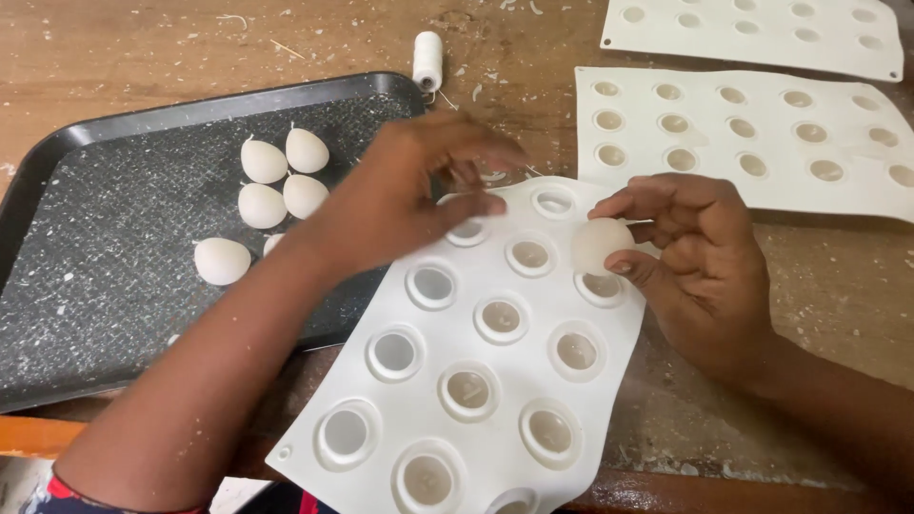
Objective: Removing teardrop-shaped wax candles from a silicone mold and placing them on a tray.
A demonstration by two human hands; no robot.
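Wooden worktable (143, 48), littered with wax flecks. Right hand (700, 257) grips a white wax egg (600, 243) in its fingertips above the white silicone mould (476, 381); the left hand (419, 195), loosely open and holding nothing, hovers just left of it. Black tray (95, 286) of finished eggs (276, 176) lies farther left.

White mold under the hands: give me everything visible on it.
The white mold is a flexible-looking, matte sheet with rounded corners and rows of round cavities with raised rims; most look hollow, some hold pale filling. It lies skewed, overlapping the black tray edge and the wooden table. The left hand presses its top; the right hand holds a white egg-shaped piece over it.
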